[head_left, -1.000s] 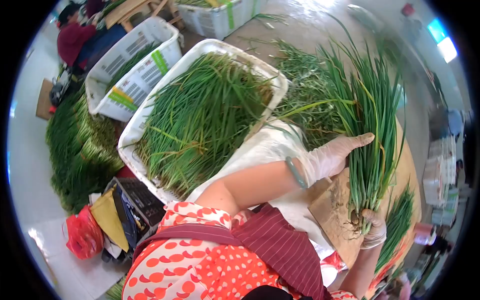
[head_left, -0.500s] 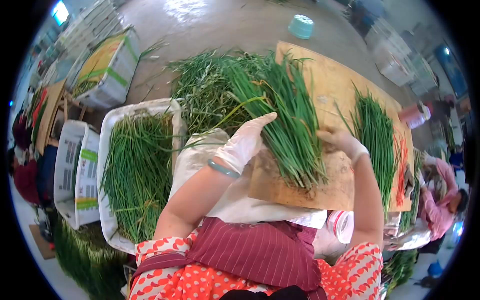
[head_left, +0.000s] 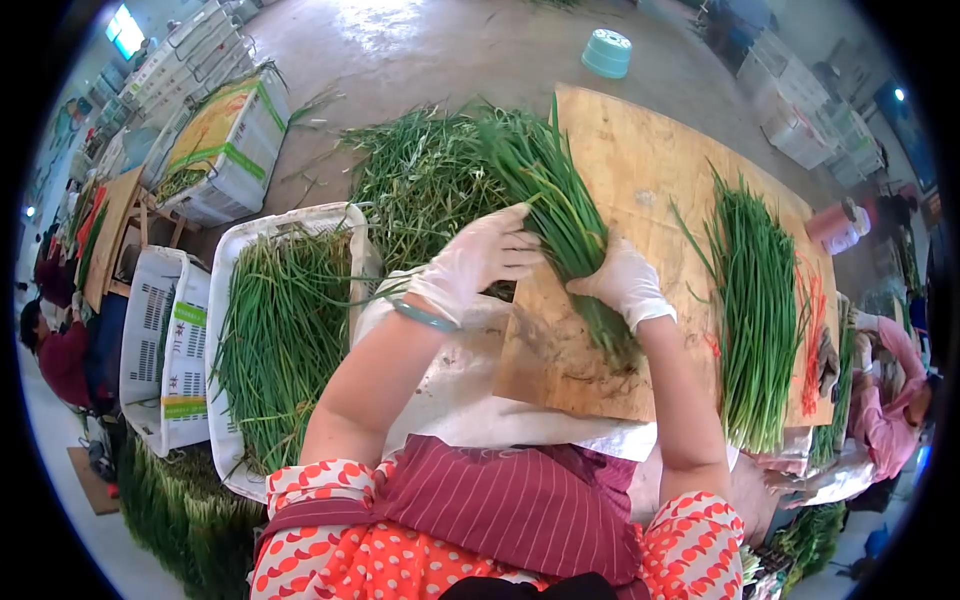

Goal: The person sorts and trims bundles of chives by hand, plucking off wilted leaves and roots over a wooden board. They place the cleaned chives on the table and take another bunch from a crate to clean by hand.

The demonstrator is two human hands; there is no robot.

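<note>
A bunch of long green chives (head_left: pixel 565 215) slants across the wooden board (head_left: pixel 650 190), leaf tips away from me and pale root ends towards me. My right hand (head_left: pixel 625 285), in a thin white glove, grips the bunch from the right with the thumb laid over it. On the bunch's left side is my gloved left hand (head_left: pixel 482 258), its fingers stretched out and slightly apart, touching or almost touching the stalks. Another bunch of chives (head_left: pixel 750 320) lies farther right on the board, with red ties (head_left: pixel 812 340) beside it.
To my left stands a white crate (head_left: pixel 225 300) full of chives. A heap of loose leaves (head_left: pixel 425 170) lies beyond it. A pink container (head_left: pixel 838 226) stands by the board's right edge. A turquoise tub (head_left: pixel 607 54) sits on the floor, and a person in pink (head_left: pixel 890 400) works at right.
The spread chives are now gathered into a narrower bunch. My right hand has moved left onto the stalks, and my left hand has shifted slightly left and down, its fingers now pointing right.
</note>
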